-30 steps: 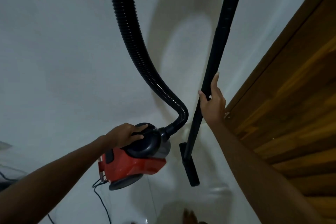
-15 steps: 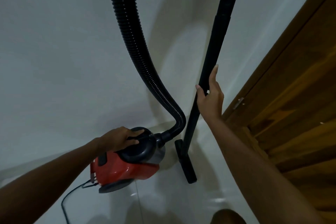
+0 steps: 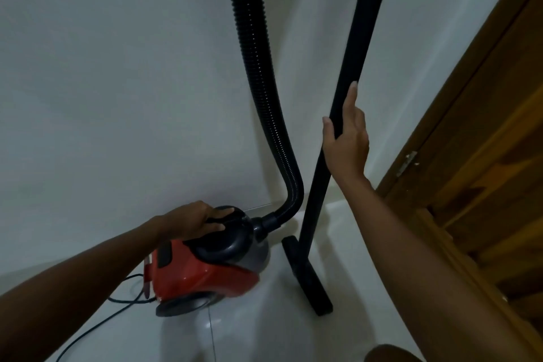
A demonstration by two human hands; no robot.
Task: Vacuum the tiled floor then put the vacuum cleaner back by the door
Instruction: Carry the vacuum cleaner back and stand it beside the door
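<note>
Vacuum cleaner (image 3: 202, 270) sits on tiled floor (image 3: 264, 332) against the far wall (image 3: 117, 82), door (image 3: 484, 170) at right. Left hand (image 3: 191, 220) grips its top handle. Wand (image 3: 349, 103) stands near-upright beside it; right hand (image 3: 348, 141), nearer the door, grasps it with forefinger laid along the shaft.

The hose (image 3: 258, 73) and the wand (image 3: 357, 38) both ran out past the top edge, so their upper ends were unseen. The cord (image 3: 97, 325) left at the lower edge. The left hand (image 3: 194, 219) covered the vacuum (image 3: 205, 273) handle; the door (image 3: 484, 156) was cropped at right.
</note>
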